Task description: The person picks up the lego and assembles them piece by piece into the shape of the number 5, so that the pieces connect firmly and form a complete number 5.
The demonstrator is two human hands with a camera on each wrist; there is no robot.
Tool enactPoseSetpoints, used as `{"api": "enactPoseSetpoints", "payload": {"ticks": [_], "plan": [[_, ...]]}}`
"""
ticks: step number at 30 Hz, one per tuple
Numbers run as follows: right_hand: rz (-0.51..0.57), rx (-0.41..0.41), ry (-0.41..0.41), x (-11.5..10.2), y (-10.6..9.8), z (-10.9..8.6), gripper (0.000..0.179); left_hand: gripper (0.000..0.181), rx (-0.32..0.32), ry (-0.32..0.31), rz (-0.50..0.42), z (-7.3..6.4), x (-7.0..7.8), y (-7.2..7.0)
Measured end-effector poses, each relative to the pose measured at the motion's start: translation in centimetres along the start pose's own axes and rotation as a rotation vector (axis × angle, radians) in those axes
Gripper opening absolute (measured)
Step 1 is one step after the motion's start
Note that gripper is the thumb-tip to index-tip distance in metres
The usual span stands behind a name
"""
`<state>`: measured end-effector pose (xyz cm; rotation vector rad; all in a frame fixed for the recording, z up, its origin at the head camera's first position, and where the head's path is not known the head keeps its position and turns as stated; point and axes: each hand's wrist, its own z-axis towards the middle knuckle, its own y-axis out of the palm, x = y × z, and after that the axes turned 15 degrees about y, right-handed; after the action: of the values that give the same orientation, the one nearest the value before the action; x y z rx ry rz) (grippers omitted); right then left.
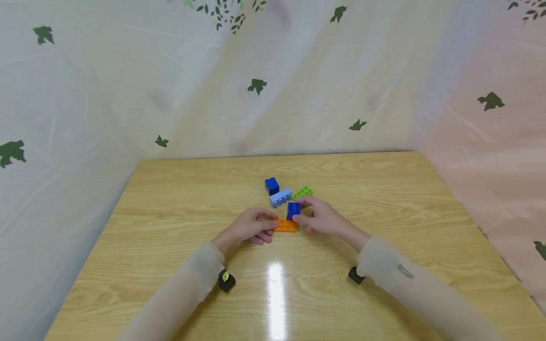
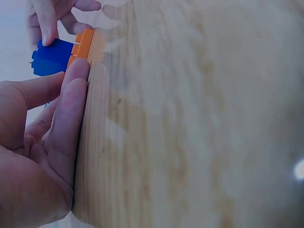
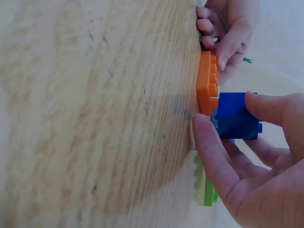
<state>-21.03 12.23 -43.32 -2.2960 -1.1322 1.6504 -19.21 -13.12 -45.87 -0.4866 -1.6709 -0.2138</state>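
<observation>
My left hand (image 1: 247, 226) holds the left end of a flat orange building brick (image 1: 285, 226), which lies on the table with its studs up. Between the thumb and fingers of my right hand (image 1: 322, 218) is a dark blue studded brick (image 1: 294, 209). The blue brick (image 3: 237, 115) is at the right part of the orange brick (image 3: 204, 83), its lower side right at the studs in the right wrist view. From the left wrist, the blue brick (image 2: 53, 58) also appears close against those studs, with the right thumb on it.
Behind the hands lie a second dark blue brick (image 1: 271, 186), a light blue brick (image 1: 280, 197) tipped on its side, and a flat lime green brick (image 1: 302, 192). A leaf-patterned cloth (image 1: 298, 118) hangs behind the wooden table (image 1: 179, 189).
</observation>
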Motion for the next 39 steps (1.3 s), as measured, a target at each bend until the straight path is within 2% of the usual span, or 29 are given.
{"api": "enactPoseSetpoints", "payload": {"ticks": [4, 11, 20, 33, 39], "plan": [[0.011, 0.012, -0.021, 0.2, -0.2, -0.5, 0.052, 0.035, 0.001, 0.003, -0.001, 0.0, 0.0, 0.0], [0.029, -0.042, -0.052, 0.2, -0.2, -1.3, 0.048, 0.034, 0.001, -0.001, 0.013, 0.0, 0.0, 0.0], [0.015, -0.073, -0.070, 0.6, 0.2, -1.3, 0.049, 0.035, 0.001, -0.002, 0.012, 0.0, -0.1, 0.1], [-0.022, -0.060, -0.137, 0.6, 0.7, -1.4, 0.045, 0.036, 0.002, -0.012, 0.024, 0.2, -0.1, 0.1], [-0.018, -0.056, -0.139, 0.8, 0.6, -1.2, 0.046, 0.037, -0.001, -0.011, 0.019, 0.2, -0.2, 0.1]]}}
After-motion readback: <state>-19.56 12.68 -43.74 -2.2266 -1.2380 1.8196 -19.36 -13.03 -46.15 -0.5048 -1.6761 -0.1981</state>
